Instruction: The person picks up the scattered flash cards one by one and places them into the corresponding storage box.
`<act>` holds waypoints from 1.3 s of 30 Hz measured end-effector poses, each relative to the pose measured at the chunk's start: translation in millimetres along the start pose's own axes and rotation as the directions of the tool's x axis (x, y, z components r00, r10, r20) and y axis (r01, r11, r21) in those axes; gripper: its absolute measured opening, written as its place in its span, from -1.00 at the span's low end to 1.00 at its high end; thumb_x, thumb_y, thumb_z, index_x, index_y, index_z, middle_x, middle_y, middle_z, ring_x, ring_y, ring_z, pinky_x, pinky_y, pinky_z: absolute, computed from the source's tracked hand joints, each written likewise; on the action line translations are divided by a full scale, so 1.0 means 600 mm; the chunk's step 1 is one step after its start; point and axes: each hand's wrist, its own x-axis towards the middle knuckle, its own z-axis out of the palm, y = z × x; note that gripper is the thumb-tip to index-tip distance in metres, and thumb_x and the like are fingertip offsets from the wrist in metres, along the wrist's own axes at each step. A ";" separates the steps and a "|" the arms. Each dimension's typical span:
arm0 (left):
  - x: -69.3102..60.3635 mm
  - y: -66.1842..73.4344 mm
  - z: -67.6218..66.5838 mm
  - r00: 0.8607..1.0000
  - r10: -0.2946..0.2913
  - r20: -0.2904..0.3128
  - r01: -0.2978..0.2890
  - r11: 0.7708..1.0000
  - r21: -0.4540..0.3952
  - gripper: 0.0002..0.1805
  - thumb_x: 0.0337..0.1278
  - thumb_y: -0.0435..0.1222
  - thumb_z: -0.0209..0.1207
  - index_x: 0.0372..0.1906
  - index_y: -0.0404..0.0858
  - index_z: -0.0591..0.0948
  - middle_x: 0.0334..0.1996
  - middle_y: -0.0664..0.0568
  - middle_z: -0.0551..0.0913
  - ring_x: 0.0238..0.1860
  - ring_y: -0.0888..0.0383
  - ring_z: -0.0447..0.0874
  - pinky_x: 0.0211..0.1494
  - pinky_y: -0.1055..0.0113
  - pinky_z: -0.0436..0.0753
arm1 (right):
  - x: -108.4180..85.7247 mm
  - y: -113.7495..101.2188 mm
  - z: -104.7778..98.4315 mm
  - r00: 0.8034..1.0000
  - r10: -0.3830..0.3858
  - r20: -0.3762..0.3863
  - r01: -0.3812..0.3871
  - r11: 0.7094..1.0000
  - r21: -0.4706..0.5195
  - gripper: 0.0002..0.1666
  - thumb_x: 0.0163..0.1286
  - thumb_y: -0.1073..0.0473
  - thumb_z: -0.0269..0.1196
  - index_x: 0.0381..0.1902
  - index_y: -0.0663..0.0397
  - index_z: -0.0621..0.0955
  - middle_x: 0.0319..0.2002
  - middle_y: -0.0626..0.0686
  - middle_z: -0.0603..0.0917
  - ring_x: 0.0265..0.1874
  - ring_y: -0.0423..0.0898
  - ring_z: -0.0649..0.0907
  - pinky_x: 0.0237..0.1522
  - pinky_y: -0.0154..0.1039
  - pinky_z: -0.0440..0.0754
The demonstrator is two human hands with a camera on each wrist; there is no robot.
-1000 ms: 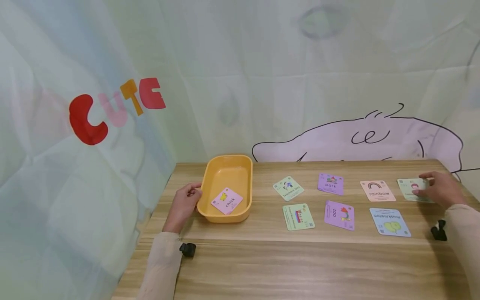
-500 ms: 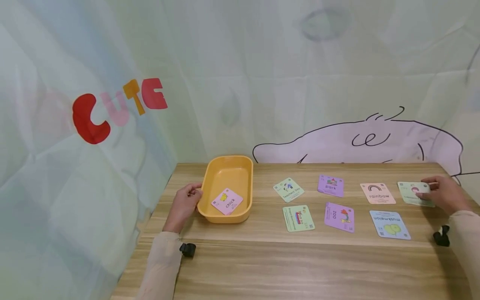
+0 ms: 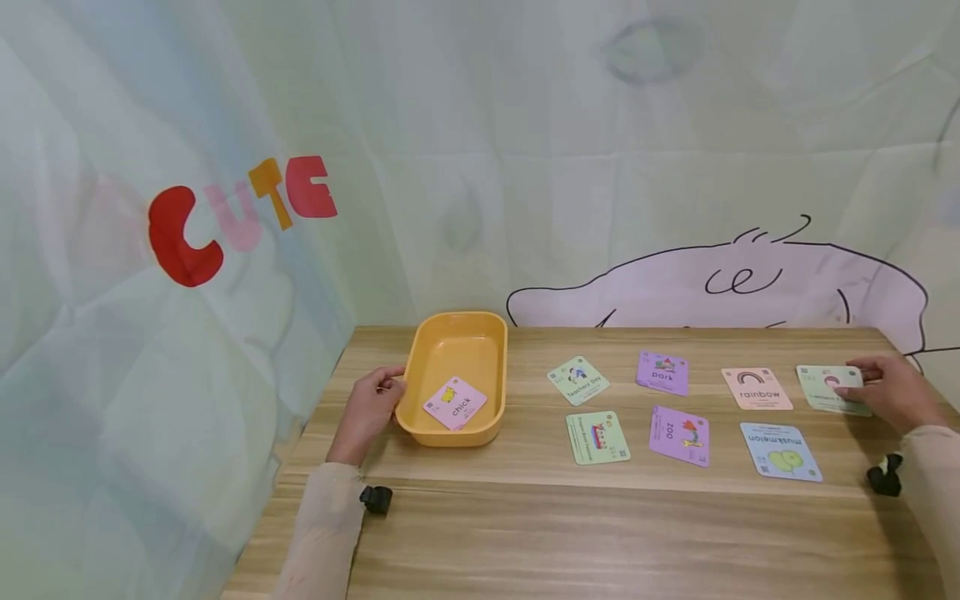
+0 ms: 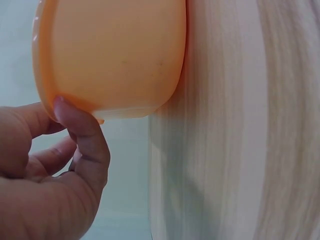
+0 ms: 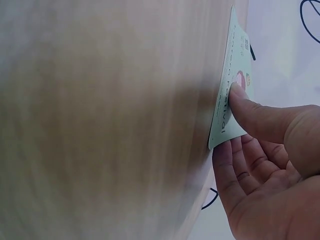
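My left hand [image 3: 367, 414] holds the near-left rim of a yellow-orange plastic basin [image 3: 501, 358], thumb on the outer wall in the left wrist view. Inside the basin lies a pink "chick" card [image 3: 455, 403]. At the far right, my right hand [image 3: 896, 392] pinches the right edge of a pale green picture card [image 3: 825, 388]. In the right wrist view its thumb [image 5: 242, 100] presses on the card's face, with the other fingers by the edge. Those fingertips are partly hidden, and the card lies at the table surface.
On the wooden table [image 3: 540, 533] lie a rainbow card [image 3: 757, 389], a muskmelon card [image 3: 782, 452], a park card [image 3: 662, 373], a zoo card [image 3: 679, 435], a Teachers' Day card [image 3: 578, 381] and a Dragon Boat card [image 3: 597, 437]. A printed curtain [image 3: 450, 167] hangs behind.
My right hand has shifted slightly right and down across the card, its fingers now at the right edge. The left hand and basin stay in place; the head view tilts slightly.
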 end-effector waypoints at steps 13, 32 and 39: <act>0.001 0.001 0.001 1.000 0.000 0.002 0.000 1.000 -0.011 -0.60 0.52 -0.28 0.04 0.32 -0.30 0.53 -0.15 -0.15 0.52 -0.31 0.05 0.51 -0.36 0.38 0.59 | 0.001 0.008 -0.001 1.000 0.006 0.010 -0.006 1.000 0.011 -0.42 0.25 0.45 0.36 0.15 0.64 0.39 -0.06 0.62 0.44 -0.18 0.42 0.49 -0.26 0.16 0.52; 0.001 0.001 0.002 1.000 0.001 -0.010 -0.001 1.000 0.013 -0.60 0.52 -0.28 0.04 0.32 -0.31 0.53 -0.16 -0.15 0.52 -0.32 0.06 0.50 -0.36 0.39 0.59 | 0.003 0.023 -0.005 0.999 -0.003 0.042 0.001 0.999 0.051 -0.48 0.31 0.48 0.28 0.14 0.60 0.35 0.02 0.67 0.36 -0.11 0.47 0.47 -0.25 0.11 0.54; 0.003 -0.001 0.001 1.000 0.005 -0.008 -0.005 1.000 0.013 -0.60 0.52 -0.26 0.05 0.33 -0.30 0.53 -0.14 -0.17 0.53 -0.31 0.04 0.51 -0.35 0.38 0.59 | -0.001 0.022 -0.005 1.000 0.005 0.023 -0.006 0.998 0.058 -0.46 0.37 0.44 0.25 0.19 0.60 0.30 0.06 0.70 0.31 -0.03 0.53 0.41 -0.13 0.29 0.45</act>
